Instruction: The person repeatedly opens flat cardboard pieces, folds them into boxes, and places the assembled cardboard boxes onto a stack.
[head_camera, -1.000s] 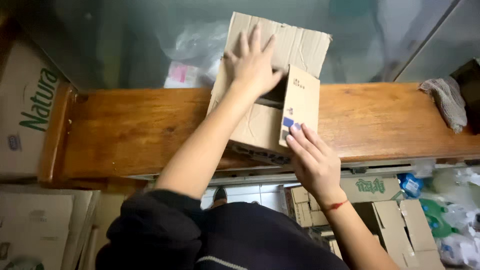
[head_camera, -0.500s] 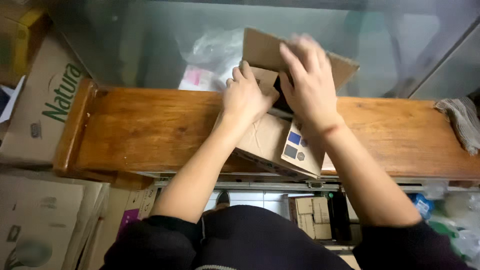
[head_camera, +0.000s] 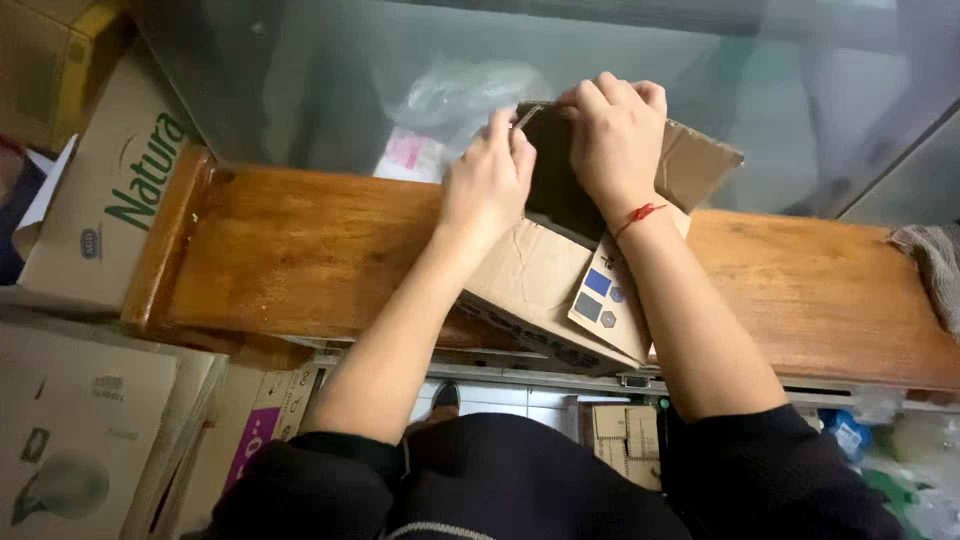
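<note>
While both hands work the flaps, the cardboard box (head_camera: 560, 290) sits tilted on the wooden counter (head_camera: 300, 250).

Nearest the body, the box's near corner overhangs the counter edge, so the flaps want pressing down and inward, not toward the person, or it could tip off. The left hand (head_camera: 488, 185) is closed on the edge of a flap at the opening; the right hand (head_camera: 615, 135), a red string at its wrist, is curled over the far flap (head_camera: 700, 160). Beyond, a glass pane (head_camera: 330, 90) shows a plastic bag (head_camera: 455, 95).
</note>
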